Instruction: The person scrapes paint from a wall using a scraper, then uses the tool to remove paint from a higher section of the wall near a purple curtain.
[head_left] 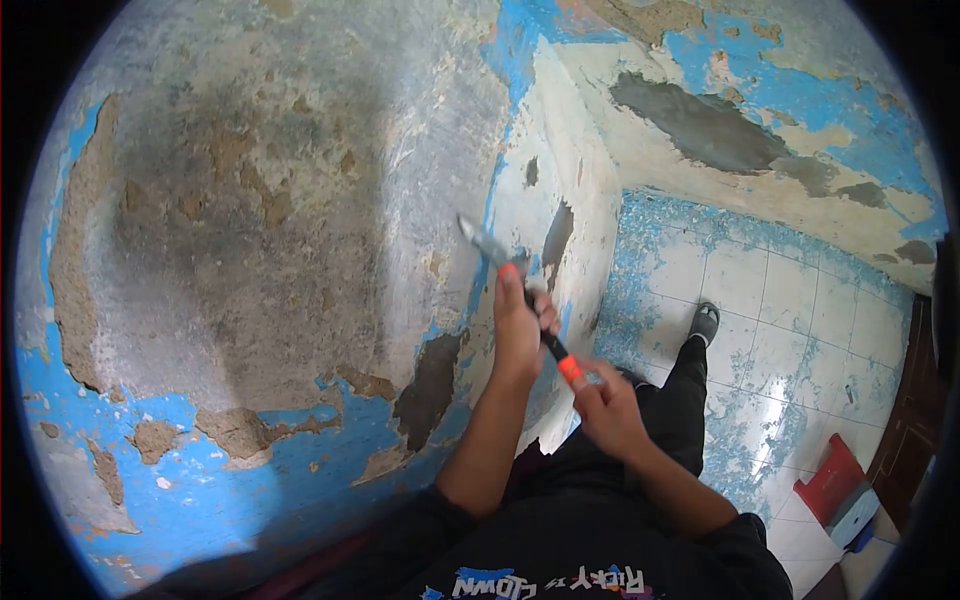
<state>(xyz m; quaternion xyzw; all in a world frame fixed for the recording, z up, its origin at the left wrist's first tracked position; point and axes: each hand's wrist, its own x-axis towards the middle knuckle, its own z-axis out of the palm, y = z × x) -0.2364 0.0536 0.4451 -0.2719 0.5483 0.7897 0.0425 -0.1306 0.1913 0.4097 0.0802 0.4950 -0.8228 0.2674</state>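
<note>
A long-handled scraper [555, 347] with a black and orange handle slants across the middle of the view. Its metal blade [468, 230] overlaps the bare grey wall [420, 180], close to the corner edge. My left hand [517, 325] is wrapped round the upper handle, just below the blade, its thumb laid along the orange part. Lower down, my right hand [607, 405] grips the orange end of the handle. Blue paint [320, 470] with ragged edges borders the scraped grey area, and brown patches of exposed plaster show through it.
Right of the corner, a narrow whitish wall face [550, 150] carries dark patches. The tiled floor [780, 290] is strewn with blue paint flakes. My foot [706, 322] stands on it. A red plastic object [832, 480] lies by a brown door [908, 400] at the lower right.
</note>
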